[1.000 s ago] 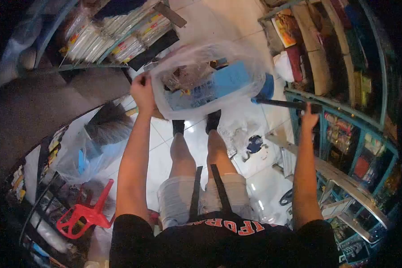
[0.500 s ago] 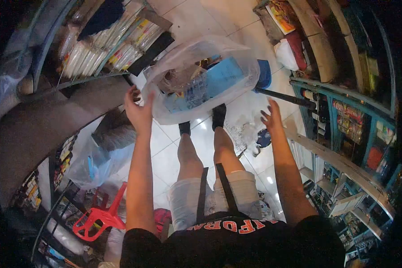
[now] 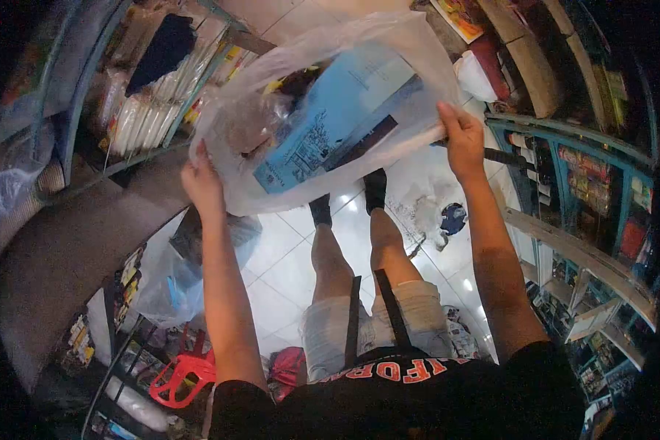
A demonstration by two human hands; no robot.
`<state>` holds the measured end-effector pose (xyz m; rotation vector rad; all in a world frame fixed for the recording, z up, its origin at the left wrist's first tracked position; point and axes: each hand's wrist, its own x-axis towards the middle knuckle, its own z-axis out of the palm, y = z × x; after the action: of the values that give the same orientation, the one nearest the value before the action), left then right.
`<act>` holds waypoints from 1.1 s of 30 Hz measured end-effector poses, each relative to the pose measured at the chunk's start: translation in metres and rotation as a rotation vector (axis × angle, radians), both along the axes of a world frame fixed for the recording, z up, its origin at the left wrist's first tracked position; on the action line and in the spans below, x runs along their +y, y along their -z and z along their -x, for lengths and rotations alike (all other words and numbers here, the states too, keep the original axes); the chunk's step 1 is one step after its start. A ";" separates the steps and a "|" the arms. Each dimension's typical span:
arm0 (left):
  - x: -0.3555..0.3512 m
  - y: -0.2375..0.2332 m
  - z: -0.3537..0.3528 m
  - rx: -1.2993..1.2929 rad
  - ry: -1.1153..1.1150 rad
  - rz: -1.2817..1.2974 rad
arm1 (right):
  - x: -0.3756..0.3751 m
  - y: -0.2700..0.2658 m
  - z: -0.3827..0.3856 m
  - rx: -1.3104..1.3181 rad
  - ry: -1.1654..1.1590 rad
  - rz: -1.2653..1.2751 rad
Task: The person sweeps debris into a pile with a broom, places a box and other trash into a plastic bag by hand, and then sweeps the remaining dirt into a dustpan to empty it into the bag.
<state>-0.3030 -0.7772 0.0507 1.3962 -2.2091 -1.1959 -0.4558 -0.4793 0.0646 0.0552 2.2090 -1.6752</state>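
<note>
A large translucent plastic bag [image 3: 286, 202] hangs wide open between my hands. My left hand [image 3: 204, 180] is closed on its rim at the left, and my right hand [image 3: 462, 139] pinches the rim at the right. Inside the bag lies a flat light-blue package [image 3: 323, 125] with dark print. Beside it, on the left, is crumpled clear plastic [image 3: 253, 121] with brownish contents that I cannot make out.
Shelves with wrapped packets [image 3: 143, 125] stand at the upper left, and teal shelving [image 3: 550, 147] runs down the right. A red plastic stool [image 3: 183, 378] and another plastic bag [image 3: 172, 282] are at the lower left. A dark blue round item [image 3: 453, 218] lies on the tiles.
Both hands, open and apart from the bag before, now grip its rim. The bag is raised and spread wider, and the blue package shows more fully.
</note>
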 end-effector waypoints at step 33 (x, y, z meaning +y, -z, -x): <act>0.025 0.073 -0.004 -0.380 0.259 -0.022 | 0.048 0.070 -0.015 -0.005 -0.077 -0.658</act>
<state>-0.2989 -0.7525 -0.0226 1.4823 -2.7147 -1.1070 -0.4410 -0.4312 -0.0056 0.1396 2.6193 -0.8478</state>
